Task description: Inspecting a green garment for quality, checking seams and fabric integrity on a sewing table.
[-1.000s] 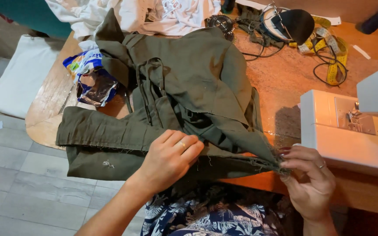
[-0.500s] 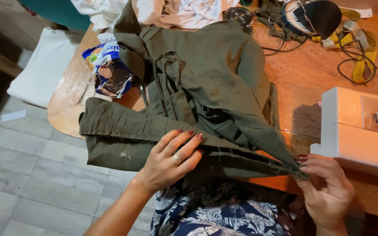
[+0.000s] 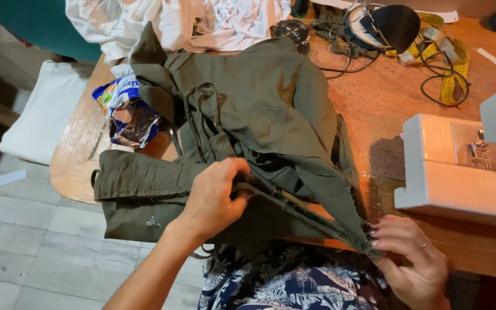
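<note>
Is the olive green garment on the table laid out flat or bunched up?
Bunched up. The olive green garment lies in rumpled folds, with one raw edge pulled taut between the left hand and right hand.

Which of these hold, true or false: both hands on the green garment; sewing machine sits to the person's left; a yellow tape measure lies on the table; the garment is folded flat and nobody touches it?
1. Both hands grip the olive green garment: true; the left hand and the right hand pinch one seam edge.
2. The white sewing machine sits to the person's left: false, it is on the right.
3. A yellow tape measure lies on the wooden table: true.
4. The garment is folded flat, untouched: false, it is rumpled and held.
</note>
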